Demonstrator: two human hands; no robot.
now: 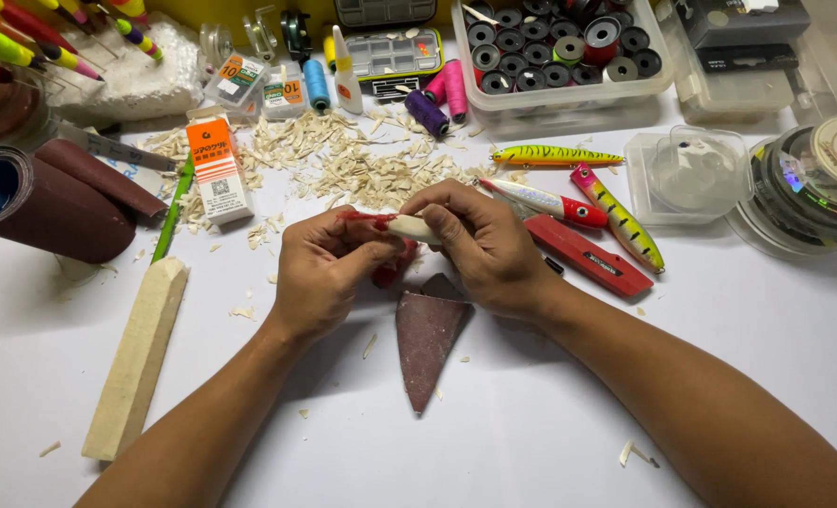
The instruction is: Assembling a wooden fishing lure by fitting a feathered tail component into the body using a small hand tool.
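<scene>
While left hand (pixel 329 268) pinches red thread (pixel 367 218) and right hand (pixel 482 243) grips carved wooden lure body (pixel 411 227) above sandpaper (pixel 426 339) on desk (pixel 494 442): carving seemingly done, shavings (pixel 343 160) piled; body unpainted.

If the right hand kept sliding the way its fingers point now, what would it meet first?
The right hand points leftward along the pale carved wooden piece, so it would likely first meet the left hand, whose fingers already grip the piece's red-wrapped end. Depth is hard to judge.
</scene>
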